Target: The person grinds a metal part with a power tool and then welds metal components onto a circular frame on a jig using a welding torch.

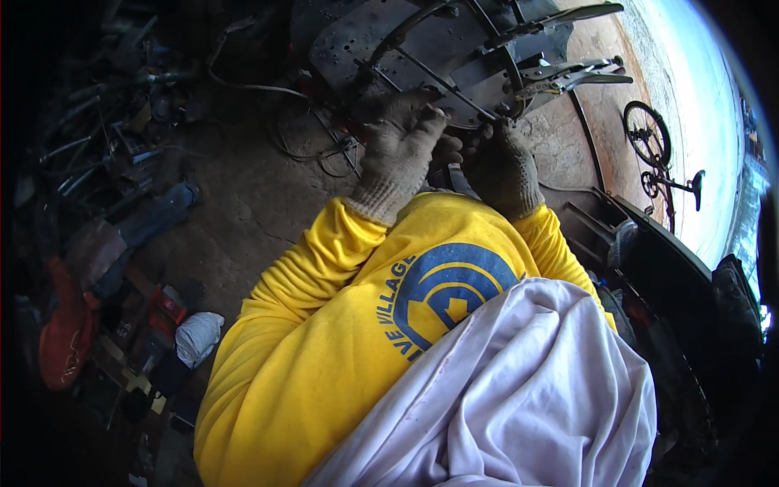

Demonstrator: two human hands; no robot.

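My left hand (pixel 403 152), in a dirty knitted work glove, is below the dark metal workpiece (pixel 349 49). Its fingers look bent and closed, partly in shadow, and I cannot make out what they hold. Close beside it, my right hand (pixel 505 166), also gloved, has its fingers closed at the lower end of a thin metal rod (pixel 442 81) on the workpiece. Locking pliers (pixel 572 79) grip the curved metal frame just above my right hand. A second clamp handle (pixel 560 23) sticks out farther up.
A cable (pixel 260 85) runs along the floor at the left. Scrap metal (pixel 89 138) and cloths lie far left, with a pale bundle (pixel 199 337) lower down. A bicycle (pixel 653 154) is outside at the right. A dark bench-like edge (pixel 661 243) bounds my right side.
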